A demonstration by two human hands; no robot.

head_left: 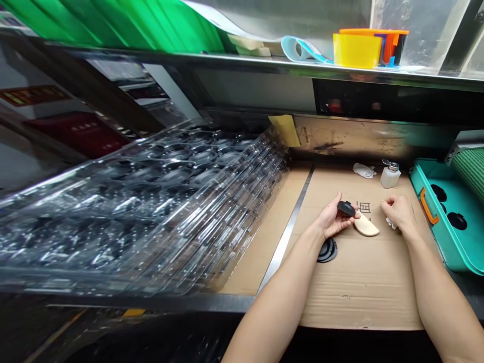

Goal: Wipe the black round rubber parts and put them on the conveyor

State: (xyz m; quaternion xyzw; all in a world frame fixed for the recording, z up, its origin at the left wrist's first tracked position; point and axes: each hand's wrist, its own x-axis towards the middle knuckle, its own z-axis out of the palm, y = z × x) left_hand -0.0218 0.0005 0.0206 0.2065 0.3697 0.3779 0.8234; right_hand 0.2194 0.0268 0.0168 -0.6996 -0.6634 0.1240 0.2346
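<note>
My left hand [333,220] grips a small black oval case [346,208] between thumb and fingers, above the cardboard. Just right of it lies a cream-coloured half-round pad [365,225]. Beneath my left wrist, a few black rounded parts [327,250] rest together on the cardboard, partly hidden by the arm. My right hand [401,214] is closed near the right side of the cardboard, with a bit of crumpled white cloth or tissue [391,223] showing under its fingers.
Stacked clear plastic trays [181,201] fill the left. A teal bin [434,229] with black parts stands right, beside a green conveyor belt [471,164]. A white pump bottle [390,176] and crumpled tissue [364,170] sit behind the hands. Overhead, a shelf holds a yellow container [356,51].
</note>
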